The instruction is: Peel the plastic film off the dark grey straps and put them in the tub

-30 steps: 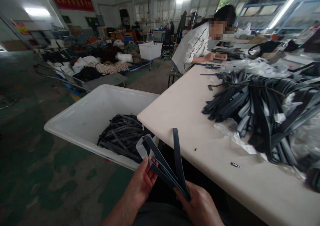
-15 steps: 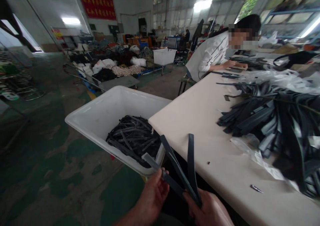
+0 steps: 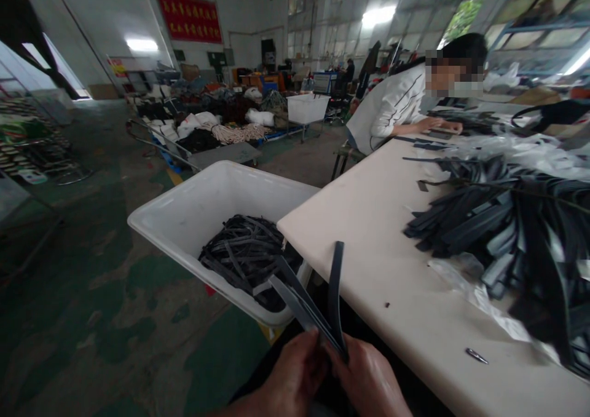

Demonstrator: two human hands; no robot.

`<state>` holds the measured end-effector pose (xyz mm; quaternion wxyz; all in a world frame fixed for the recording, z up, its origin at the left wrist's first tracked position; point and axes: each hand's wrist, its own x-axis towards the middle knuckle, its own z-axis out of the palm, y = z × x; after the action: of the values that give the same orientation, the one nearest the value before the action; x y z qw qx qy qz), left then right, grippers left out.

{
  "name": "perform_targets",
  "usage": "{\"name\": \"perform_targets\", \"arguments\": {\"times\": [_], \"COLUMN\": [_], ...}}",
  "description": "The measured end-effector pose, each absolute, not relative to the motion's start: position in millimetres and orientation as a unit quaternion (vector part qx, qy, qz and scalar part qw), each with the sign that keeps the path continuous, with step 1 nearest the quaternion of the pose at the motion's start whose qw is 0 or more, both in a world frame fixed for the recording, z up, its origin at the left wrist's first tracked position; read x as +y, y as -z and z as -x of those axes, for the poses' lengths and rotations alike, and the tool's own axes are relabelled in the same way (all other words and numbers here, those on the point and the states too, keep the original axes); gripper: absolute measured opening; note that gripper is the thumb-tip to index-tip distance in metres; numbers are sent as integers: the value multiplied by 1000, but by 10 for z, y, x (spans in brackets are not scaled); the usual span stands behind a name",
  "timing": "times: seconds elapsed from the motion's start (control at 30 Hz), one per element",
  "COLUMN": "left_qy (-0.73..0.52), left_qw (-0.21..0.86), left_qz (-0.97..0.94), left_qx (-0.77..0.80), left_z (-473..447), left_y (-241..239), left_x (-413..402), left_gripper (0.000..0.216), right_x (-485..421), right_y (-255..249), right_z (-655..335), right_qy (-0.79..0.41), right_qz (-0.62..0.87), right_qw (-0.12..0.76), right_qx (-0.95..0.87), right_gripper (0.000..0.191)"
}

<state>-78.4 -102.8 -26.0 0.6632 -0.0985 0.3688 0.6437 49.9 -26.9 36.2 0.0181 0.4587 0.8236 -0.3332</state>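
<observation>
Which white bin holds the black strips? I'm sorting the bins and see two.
The near white bin beside the table, just ahead of both hands, holds black strips. The far white bin shows none.

Head camera, single view: looked forward and down, close over hands [image 3: 332, 374], tabletop [image 3: 369, 220] at right.

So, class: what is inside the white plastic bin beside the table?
Inside the white bin lies a tangled heap of dark strips against its near wall, with bare white floor on the far side. Whatever sits beneath the heap is covered, and the table corner hides the bin's right end.
</observation>
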Motion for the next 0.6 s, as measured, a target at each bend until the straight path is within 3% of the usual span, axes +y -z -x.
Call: {"name": "perform_targets", "arguments": {"times": [0.17, 0.33, 0.5, 0.6], "left_qy": [-677, -632, -673, -654], "left_qw": [593, 666, 594, 623], "left_qz": [146, 99, 140, 117], "left_qx": [410, 384, 418, 412], "left_z": [902, 775, 874, 842], "left_y": [264, 261, 185, 175], "left_x": [-989, -1017, -947, -970], "left_gripper": [21, 19, 16, 18], "right_x": [-265, -279, -288, -312], "right_y": [-372, -363, -393, -415], "right_z": [-651, -614, -681, -691], "right_qy": [388, 341, 378, 343], "right_qz": [-471, -463, -486, -493], "right_qw": [47, 7, 39, 28], "right_qx": [791, 818, 787, 799], "right_gripper": [41, 37, 41, 35]}}
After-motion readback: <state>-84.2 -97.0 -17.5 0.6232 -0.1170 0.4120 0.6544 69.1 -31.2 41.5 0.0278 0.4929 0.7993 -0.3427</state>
